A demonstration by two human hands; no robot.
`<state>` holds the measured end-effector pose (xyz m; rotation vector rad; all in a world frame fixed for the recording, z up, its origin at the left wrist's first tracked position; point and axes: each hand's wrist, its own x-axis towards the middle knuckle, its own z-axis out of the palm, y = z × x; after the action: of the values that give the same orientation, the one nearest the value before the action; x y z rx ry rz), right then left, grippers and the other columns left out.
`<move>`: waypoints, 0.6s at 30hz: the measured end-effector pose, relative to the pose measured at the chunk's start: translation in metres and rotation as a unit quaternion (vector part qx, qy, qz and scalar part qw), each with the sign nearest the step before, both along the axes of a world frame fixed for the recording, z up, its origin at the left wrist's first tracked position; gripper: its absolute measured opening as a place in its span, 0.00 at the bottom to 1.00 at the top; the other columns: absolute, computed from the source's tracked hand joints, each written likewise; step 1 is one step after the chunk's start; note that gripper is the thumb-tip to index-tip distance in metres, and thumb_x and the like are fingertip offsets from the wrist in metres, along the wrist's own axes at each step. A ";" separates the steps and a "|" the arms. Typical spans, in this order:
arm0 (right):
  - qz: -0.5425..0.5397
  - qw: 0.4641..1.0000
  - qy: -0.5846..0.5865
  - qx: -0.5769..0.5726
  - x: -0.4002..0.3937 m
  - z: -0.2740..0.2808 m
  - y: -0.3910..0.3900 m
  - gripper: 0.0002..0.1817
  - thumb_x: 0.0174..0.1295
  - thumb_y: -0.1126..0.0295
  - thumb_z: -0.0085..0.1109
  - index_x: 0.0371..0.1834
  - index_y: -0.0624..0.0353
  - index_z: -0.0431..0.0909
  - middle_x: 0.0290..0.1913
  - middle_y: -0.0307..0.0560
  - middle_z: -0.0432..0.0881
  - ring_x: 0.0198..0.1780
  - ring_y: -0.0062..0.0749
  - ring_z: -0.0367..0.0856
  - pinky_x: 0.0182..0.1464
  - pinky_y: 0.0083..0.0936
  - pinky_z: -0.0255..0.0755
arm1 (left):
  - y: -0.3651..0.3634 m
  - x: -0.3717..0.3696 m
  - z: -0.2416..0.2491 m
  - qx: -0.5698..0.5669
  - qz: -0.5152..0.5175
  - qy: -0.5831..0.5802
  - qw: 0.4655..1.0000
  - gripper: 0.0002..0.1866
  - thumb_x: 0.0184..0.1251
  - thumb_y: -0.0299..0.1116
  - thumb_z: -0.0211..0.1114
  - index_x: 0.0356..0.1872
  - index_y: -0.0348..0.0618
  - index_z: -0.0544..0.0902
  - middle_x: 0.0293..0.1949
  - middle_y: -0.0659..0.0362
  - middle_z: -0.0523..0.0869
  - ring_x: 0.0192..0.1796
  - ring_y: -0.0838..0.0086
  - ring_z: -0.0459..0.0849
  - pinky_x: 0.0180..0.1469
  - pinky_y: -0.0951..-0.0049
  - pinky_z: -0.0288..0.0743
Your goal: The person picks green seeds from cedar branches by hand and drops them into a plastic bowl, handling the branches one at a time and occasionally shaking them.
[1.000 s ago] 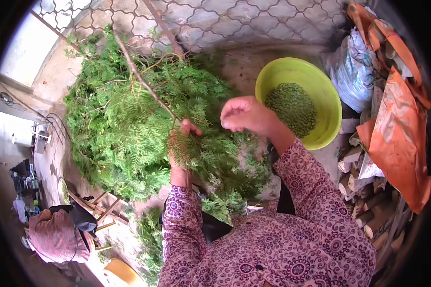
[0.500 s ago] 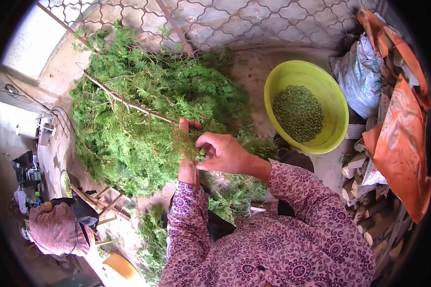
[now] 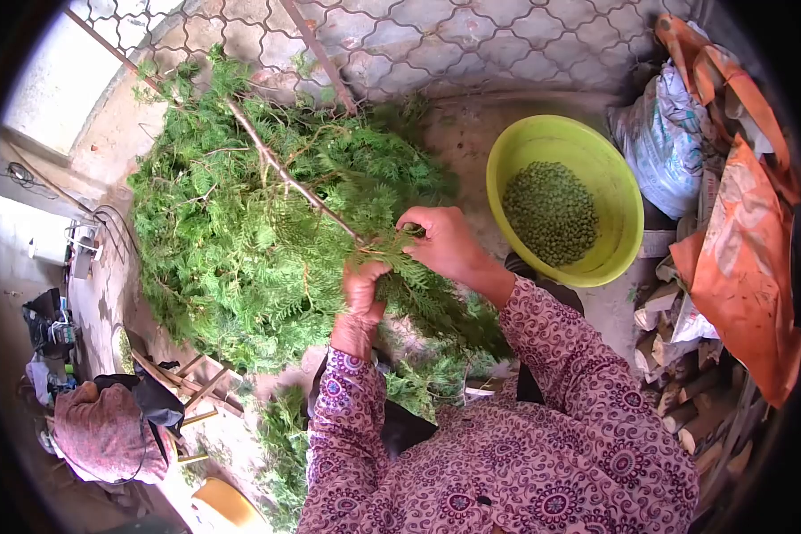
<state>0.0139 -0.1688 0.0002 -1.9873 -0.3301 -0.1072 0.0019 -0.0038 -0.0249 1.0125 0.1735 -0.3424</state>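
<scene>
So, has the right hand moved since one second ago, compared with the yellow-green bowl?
Yes. The right hand was raised near the yellow-green bowl rim; now it sits lower, further from the rim, pinching the branch beside the left hand.

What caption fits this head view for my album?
Both hands, left hand and right hand, grip a leafy branch beside a yellow bowl of green seeds.

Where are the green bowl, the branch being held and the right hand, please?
green bowl [image 3: 618, 191]: head view, bare inner wall on the right side.
branch [image 3: 280, 169]: head view, bare woody stem above the foliage.
right hand [image 3: 445, 242]: head view, back of the hand, fingers on the sprigs.
</scene>
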 end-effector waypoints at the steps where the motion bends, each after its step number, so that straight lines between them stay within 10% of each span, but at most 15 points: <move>1: -0.005 0.998 -0.062 -0.024 0.002 -0.003 -0.001 0.14 0.42 0.77 0.61 0.35 0.64 0.75 0.25 0.51 0.77 0.27 0.32 0.79 0.27 0.24 0.69 | -0.002 -0.003 0.005 0.025 -0.033 -0.029 0.999 0.24 0.42 0.24 0.60 0.47 0.37 0.72 0.38 0.56 0.80 0.41 0.69 0.77 0.47 0.68 0.70; 7: -0.021 0.987 -0.110 -0.118 -0.008 -0.007 0.009 0.15 0.37 0.74 0.62 0.33 0.62 0.76 0.28 0.54 0.75 0.31 0.48 0.76 0.32 0.34 0.69 | -0.017 -0.013 0.008 0.009 -0.068 0.008 0.998 0.44 0.38 0.39 0.76 0.57 0.37 0.61 0.49 0.55 0.75 0.51 0.65 0.73 0.56 0.65 0.64; 10: -0.019 0.984 -0.114 -0.136 -0.006 -0.015 0.013 0.15 0.38 0.74 0.62 0.33 0.62 0.76 0.28 0.53 0.75 0.31 0.48 0.76 0.32 0.34 0.69 | -0.025 -0.009 0.009 -0.013 0.016 0.047 0.999 0.22 0.53 0.37 0.67 0.47 0.41 0.74 0.43 0.58 0.78 0.47 0.69 0.75 0.52 0.66 0.68; 18: 0.051 0.997 -0.064 -0.005 0.003 -0.008 0.000 0.19 0.42 0.76 0.59 0.42 0.61 0.76 0.30 0.51 0.79 0.27 0.34 0.79 0.30 0.24 0.69 | -0.008 -0.006 0.008 0.004 0.027 0.063 0.998 0.15 0.52 0.25 0.66 0.42 0.42 0.76 0.36 0.60 0.80 0.36 0.74 0.78 0.35 0.73 0.74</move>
<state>0.0172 -0.1685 -0.0081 -1.9730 -0.5156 -0.1684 -0.0036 -0.0120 -0.0166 0.9934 0.3153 -0.3573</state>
